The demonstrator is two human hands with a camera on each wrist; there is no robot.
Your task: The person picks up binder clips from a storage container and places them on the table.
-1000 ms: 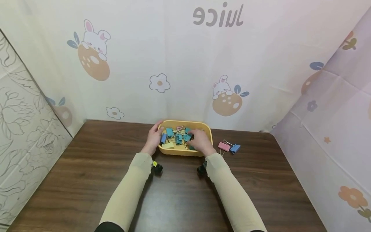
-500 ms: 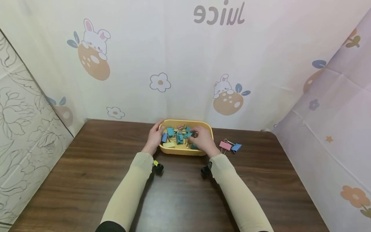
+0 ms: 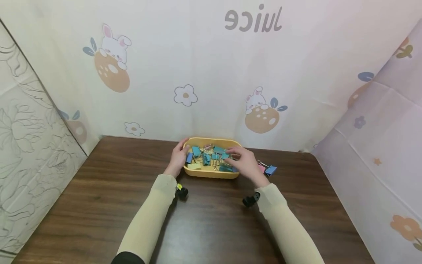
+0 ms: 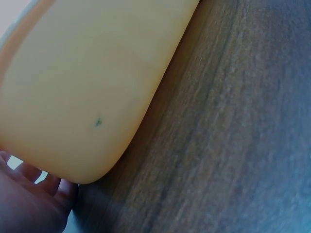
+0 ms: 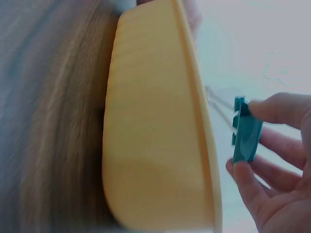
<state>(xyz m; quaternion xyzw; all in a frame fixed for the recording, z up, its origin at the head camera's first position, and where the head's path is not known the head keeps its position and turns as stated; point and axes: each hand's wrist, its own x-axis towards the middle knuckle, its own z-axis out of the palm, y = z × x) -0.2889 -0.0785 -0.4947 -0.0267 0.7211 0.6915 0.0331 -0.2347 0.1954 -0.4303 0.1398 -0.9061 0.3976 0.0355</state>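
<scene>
A yellow plastic tray [image 3: 211, 175] holds several binder clips, most of them teal, with a pale yellow clip [image 3: 194, 166] at the front left and a blue clip [image 3: 189, 158] by the left wall. My left hand [image 3: 178, 157] grips the tray's left end, thumb at the rim; the left wrist view shows its fingers against the outside of the yellow wall [image 4: 87, 97]. Over the tray's right end, my right hand [image 3: 246, 162] pinches a teal binder clip [image 5: 249, 136] between thumb and fingers, its wire handle pointing toward the tray.
Just right of the tray, a blue binder clip [image 3: 270, 170] and a pink clip [image 3: 261, 168], partly hidden by my right hand, lie on the dark wooden table [image 3: 211, 220]. A printed white curtain [image 3: 211, 66] hangs right behind the table's back edge.
My right hand has drawn back to the right from inside the tray, with a teal binder clip in its fingers. More clips at the tray's right end show. My left hand stays on the tray.
</scene>
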